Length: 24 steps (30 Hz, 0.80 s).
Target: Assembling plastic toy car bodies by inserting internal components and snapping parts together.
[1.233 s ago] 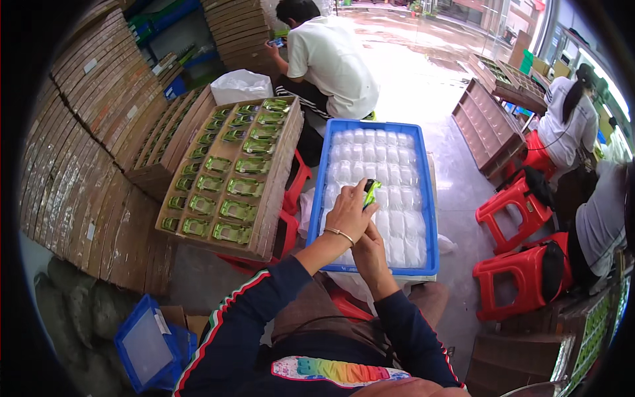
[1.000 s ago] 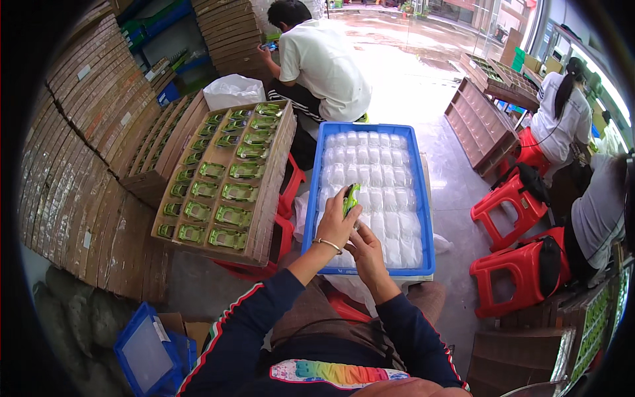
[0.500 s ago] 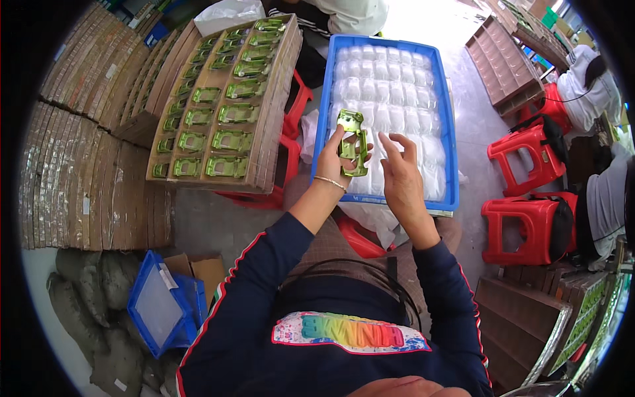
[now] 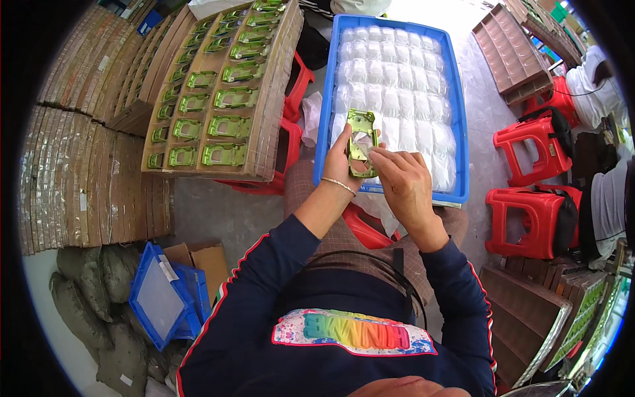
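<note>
My left hand [image 4: 338,159] is closed around a shiny green toy car body [image 4: 361,124], a hollow shell with window openings, held lengthwise over the near left part of a blue tray. My right hand [image 4: 405,182] has its fingers drawn together, thumb and fingertips at the right edge of the shell; whether a small part is between them is hidden. Beneath both hands, the blue tray [image 4: 461,132] holds rows of white wrapped pieces [image 4: 390,73].
At the left, a cardboard compartment box [image 4: 261,155] holds more green car bodies, beside stacked cardboard [image 4: 99,178]. Red stools [image 4: 519,221] stand at the right, with seated people beyond. A blue-framed bin [image 4: 162,298] and dark sacks [image 4: 79,284] lie at the lower left.
My right hand has come left, from open and apart with the index finger raised, to fingers together at the shell. My left hand keeps its hold. The whole view has shifted slightly.
</note>
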Each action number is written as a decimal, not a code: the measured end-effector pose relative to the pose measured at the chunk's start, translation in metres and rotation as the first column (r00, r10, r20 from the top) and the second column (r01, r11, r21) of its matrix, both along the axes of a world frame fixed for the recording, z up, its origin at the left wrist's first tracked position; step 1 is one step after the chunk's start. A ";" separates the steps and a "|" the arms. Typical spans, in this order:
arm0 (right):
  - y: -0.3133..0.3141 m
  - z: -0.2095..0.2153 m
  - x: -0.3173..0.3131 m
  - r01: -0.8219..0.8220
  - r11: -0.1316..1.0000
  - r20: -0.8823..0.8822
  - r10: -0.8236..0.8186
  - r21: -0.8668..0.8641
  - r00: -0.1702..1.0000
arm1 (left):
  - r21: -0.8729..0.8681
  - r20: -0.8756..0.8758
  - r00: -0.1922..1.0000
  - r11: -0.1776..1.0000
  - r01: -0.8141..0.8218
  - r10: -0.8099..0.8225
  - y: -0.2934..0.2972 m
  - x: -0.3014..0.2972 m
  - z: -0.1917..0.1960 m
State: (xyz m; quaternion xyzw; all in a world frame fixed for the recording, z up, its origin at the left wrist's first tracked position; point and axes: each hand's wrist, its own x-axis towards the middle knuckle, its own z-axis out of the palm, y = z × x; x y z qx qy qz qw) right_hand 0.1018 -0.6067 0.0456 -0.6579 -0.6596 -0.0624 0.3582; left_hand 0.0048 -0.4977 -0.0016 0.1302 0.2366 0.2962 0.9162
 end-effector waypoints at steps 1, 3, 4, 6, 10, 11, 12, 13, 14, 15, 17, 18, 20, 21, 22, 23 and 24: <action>0.000 0.000 -0.001 0.001 1.000 -0.004 -0.001 -0.003 1.000 | -0.007 -0.014 1.000 1.000 -0.007 0.007 0.000 0.000 0.002; 0.001 0.003 -0.004 -0.011 0.999 0.061 0.013 -0.037 0.998 | -0.004 -0.011 1.000 1.000 -0.005 0.005 0.000 -0.001 0.000; 0.002 0.004 -0.006 -0.010 0.999 0.056 0.012 -0.039 0.998 | 0.002 -0.005 1.000 1.000 -0.003 0.003 0.000 -0.002 -0.001; 0.002 0.007 -0.008 -0.027 0.996 0.103 0.035 -0.079 0.994 | 0.006 -0.009 1.000 1.000 -0.001 0.001 0.002 -0.003 -0.004; 0.001 0.015 -0.008 -0.042 0.995 0.118 0.053 -0.093 0.992 | 0.055 -0.038 0.999 0.998 0.024 -0.022 0.004 -0.005 -0.007; -0.001 0.017 -0.008 -0.035 0.990 0.140 0.054 -0.134 0.989 | 0.053 -0.039 0.999 0.998 0.027 -0.025 0.004 -0.005 -0.007; -0.002 0.018 -0.008 -0.029 0.984 0.161 0.058 -0.175 0.985 | 0.066 -0.050 0.998 0.997 0.035 -0.032 0.005 -0.005 -0.006; -0.002 0.017 -0.009 -0.028 0.984 0.159 0.056 -0.176 0.986 | 0.079 -0.060 0.997 0.996 0.044 -0.039 0.005 -0.006 -0.006; -0.001 0.017 -0.009 -0.024 0.985 0.162 0.053 -0.173 0.985 | 0.077 -0.063 0.997 0.996 0.046 -0.041 0.004 -0.006 -0.006; 0.000 0.016 -0.009 -0.022 0.985 0.166 0.050 -0.169 0.985 | 0.085 -0.061 0.998 0.995 0.041 -0.036 0.003 -0.005 -0.007; 0.001 0.019 -0.009 -0.022 0.982 0.168 0.054 -0.186 0.984 | 0.094 -0.061 0.998 0.995 0.038 -0.032 0.002 -0.005 -0.008; 0.002 0.020 -0.009 -0.022 0.979 0.173 0.057 -0.201 0.983 | 0.081 -0.065 0.998 0.996 0.027 -0.022 0.001 -0.005 -0.008; 0.003 0.015 -0.008 -0.028 0.987 0.180 0.057 -0.160 0.982 | 0.069 -0.071 0.997 0.997 0.018 -0.013 0.001 -0.005 -0.007; 0.004 0.013 -0.008 -0.036 0.992 0.187 0.058 -0.118 0.981 | 0.067 -0.067 0.998 0.997 0.024 -0.020 0.002 -0.005 -0.008; 0.004 0.013 -0.009 -0.034 0.992 0.184 0.056 -0.118 0.981 | 0.066 -0.062 0.998 0.997 0.031 -0.027 0.002 -0.006 -0.008; 0.005 0.013 -0.009 -0.030 0.994 0.203 0.050 -0.101 0.978 | 0.066 -0.065 0.997 0.997 0.033 -0.029 0.002 -0.006 -0.008; 0.006 0.013 -0.009 -0.026 0.996 0.221 0.044 -0.084 0.974 | 0.069 -0.065 0.998 0.997 0.030 -0.026 0.002 -0.005 -0.008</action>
